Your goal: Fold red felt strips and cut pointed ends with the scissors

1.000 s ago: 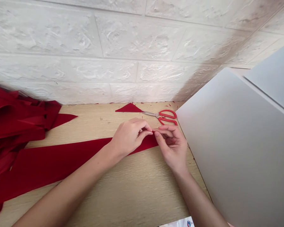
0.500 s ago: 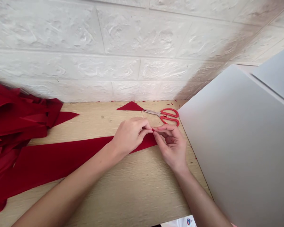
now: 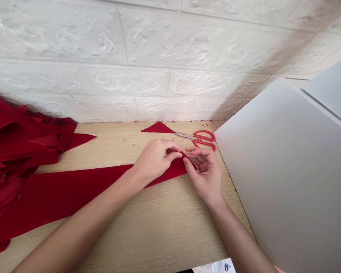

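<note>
A long red fabric strip [image 3: 74, 189] lies across the wooden table [image 3: 159, 227], running from the lower left to a pointed end near the middle right. My left hand [image 3: 155, 159] is closed, pinching that pointed end between thumb and fingers. My right hand [image 3: 206, 172] meets it from the right, its thumb and forefinger pinched on the same tip, which is lifted slightly off the wood. Just behind the hands lie red-handled scissors [image 3: 200, 138] with their blades pointing left at a small red fabric triangle [image 3: 157, 128].
A heap of red fabric [image 3: 17, 140] fills the left side against the white brick wall [image 3: 147, 57]. A large grey board [image 3: 287, 170] leans along the table's right edge. Something white with a printed mark [image 3: 220, 266] peeks in at the bottom edge.
Both hands have stayed on the strip's tip. The tip now shows more between the fingers and is raised a little; the right forefinger has slid onto it.
</note>
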A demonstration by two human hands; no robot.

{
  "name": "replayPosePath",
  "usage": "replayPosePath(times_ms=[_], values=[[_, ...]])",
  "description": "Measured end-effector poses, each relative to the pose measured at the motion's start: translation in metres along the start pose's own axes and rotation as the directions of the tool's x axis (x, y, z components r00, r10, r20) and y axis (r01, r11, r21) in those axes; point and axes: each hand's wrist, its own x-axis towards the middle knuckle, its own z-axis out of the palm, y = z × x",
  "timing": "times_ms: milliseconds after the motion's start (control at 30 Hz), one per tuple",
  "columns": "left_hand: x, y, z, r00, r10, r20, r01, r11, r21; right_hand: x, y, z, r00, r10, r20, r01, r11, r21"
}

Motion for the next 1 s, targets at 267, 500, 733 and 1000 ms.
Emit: replayPosePath(times_ms=[267,500,733,1000], values=[[0.003,-0.004,-0.014,0.994,-0.044,-0.098,0.037,0.996,-0.080,0.003,0.004,-0.004,0.996,0.083,-0.026,-0.086,0.992,-0.094],[0.004,-0.003,-0.016,0.992,-0.093,-0.081,0.083,0.989,-0.125,0.001,0.003,-0.002,0.997,0.067,-0.047,-0.070,0.995,-0.068],[0.003,-0.005,-0.018,0.998,-0.008,-0.069,0.005,0.999,-0.050,0.001,0.002,-0.001,0.998,0.033,-0.055,-0.037,0.996,-0.079],[0.003,-0.001,-0.018,0.992,-0.064,-0.108,0.053,0.994,-0.100,-0.001,-0.001,0.000,0.999,0.030,-0.035,-0.033,0.997,-0.069]])
